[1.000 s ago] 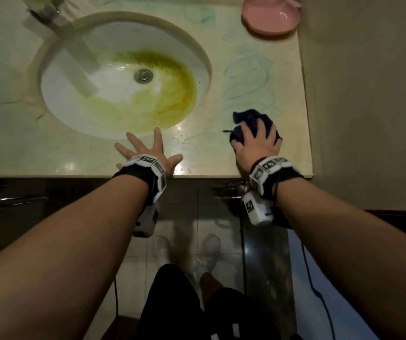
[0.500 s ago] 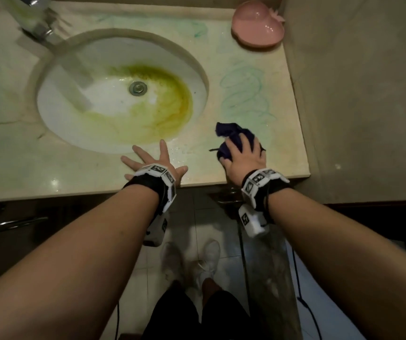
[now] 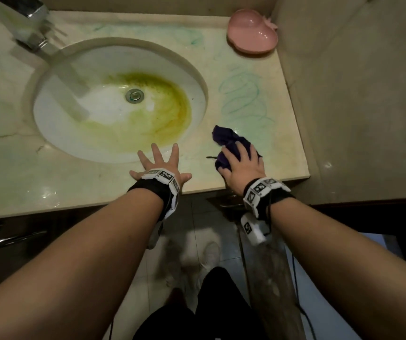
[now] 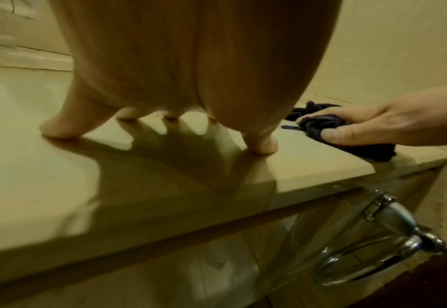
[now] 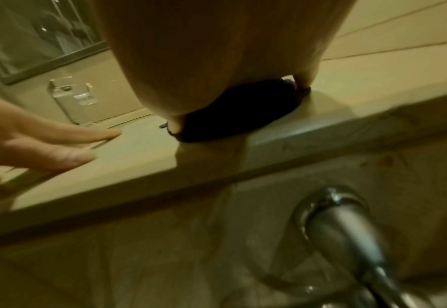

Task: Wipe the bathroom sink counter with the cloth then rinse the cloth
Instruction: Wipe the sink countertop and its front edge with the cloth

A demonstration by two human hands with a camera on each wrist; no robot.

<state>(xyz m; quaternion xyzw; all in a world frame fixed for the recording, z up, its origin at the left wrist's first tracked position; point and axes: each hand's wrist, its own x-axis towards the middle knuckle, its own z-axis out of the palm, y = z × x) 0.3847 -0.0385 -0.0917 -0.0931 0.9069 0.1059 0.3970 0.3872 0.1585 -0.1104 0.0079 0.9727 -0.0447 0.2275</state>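
Observation:
A dark purple cloth (image 3: 224, 137) lies bunched on the beige counter (image 3: 285, 148) near its front right corner. My right hand (image 3: 242, 165) lies on top of it, fingers over it and thumb curled against its side; the left wrist view shows this grip on the cloth (image 4: 370, 149). Beyond the cloth, green scribble marks (image 3: 243, 96) cover the counter. My left hand (image 3: 159, 165) rests flat with fingers spread at the front rim of the sink (image 3: 113, 148). The right wrist view shows the cloth (image 5: 238, 112) under my palm.
The sink basin has a yellow-green stain around the drain (image 3: 135, 95). A chrome faucet (image 3: 25, 23) stands at the back left, a pink dish (image 3: 252, 35) at the back right. A wall (image 3: 356, 94) bounds the counter's right side. A chrome towel ring (image 4: 383, 239) hangs below the front edge.
My right hand has slid the cloth a little left and toward the counter's front edge. The left hand has stayed planted at the sink rim.

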